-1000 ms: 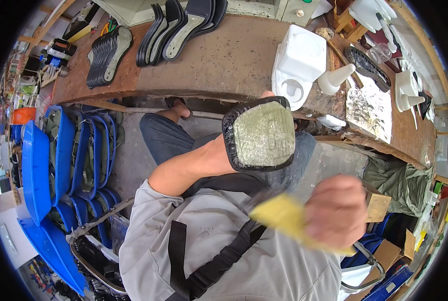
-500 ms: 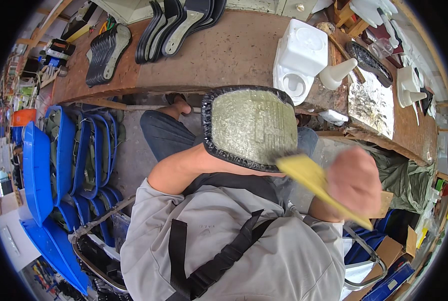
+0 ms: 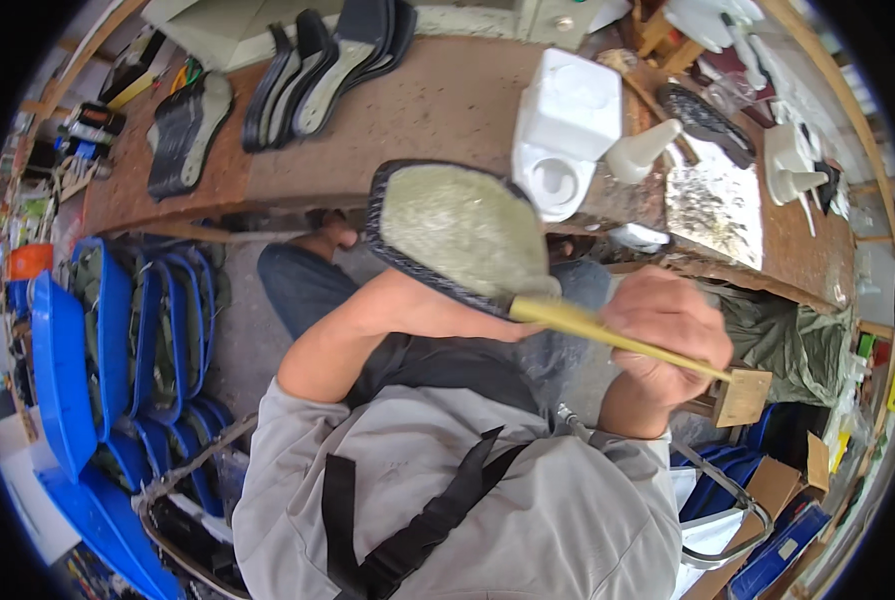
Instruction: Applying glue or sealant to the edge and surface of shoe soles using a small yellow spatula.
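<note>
From my remote seat I find the sole-shaped panel (image 3: 457,235) just above the middle of my view, at 12 o'clock, tilted above the lap and short of the bench (image 3: 437,110). My left hand (image 3: 442,305) carries it from underneath along its 6 o'clock side; most of the fingers are hidden, so I cannot tell how tightly they press. At 3 o'clock my right hand (image 3: 667,325) is closed around the yellow handle of a brush (image 3: 587,328), whose working end overlaps the panel's 4 to 5 o'clock edge; blur keeps me from telling exactly where bristle meets surface. I judge the panel light enough for one hand and fairly stiff, with some give in the dark, rough-looking rim. Its pale green face has a sheen, so I expect it to be wet or tacky and would keep fingers off it. The underside and rim seem the surest hold, palm below and thumb near the 7 o'clock edge. The brush looks light and flat, best pinched mid-handle. Beyond, a white plastic container (image 3: 574,105) stands at 1 o'clock, and dark sole-shaped pieces (image 3: 322,80) lean at 11.
</note>
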The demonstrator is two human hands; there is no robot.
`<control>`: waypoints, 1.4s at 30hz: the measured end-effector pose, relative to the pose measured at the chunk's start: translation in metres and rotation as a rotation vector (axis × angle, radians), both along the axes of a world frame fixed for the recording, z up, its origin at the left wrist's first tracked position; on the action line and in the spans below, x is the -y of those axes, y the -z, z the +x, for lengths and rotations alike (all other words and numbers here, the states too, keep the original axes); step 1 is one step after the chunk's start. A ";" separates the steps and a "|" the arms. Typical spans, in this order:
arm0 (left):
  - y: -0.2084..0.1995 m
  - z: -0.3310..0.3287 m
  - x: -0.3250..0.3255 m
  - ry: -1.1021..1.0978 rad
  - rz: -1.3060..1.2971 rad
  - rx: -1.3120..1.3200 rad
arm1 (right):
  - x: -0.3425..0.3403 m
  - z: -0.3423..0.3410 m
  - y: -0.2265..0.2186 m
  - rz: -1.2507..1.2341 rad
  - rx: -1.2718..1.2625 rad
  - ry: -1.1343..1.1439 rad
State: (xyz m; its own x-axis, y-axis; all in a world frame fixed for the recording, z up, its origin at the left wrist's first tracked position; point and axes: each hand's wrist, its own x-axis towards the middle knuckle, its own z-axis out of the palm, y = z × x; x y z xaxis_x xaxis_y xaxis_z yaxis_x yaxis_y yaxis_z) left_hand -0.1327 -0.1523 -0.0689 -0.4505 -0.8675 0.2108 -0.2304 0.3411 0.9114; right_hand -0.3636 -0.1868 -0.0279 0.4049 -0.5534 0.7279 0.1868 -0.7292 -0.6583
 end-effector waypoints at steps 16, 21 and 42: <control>0.080 0.028 -0.010 -0.426 0.693 -1.186 | 0.066 0.009 0.132 0.461 -0.281 0.532; 0.092 0.028 -0.008 -0.428 0.739 -1.177 | 0.068 0.012 0.132 0.503 -0.260 0.507; 0.030 0.010 -0.028 0.030 0.393 -1.022 | 0.036 0.056 -0.006 0.098 -0.041 0.265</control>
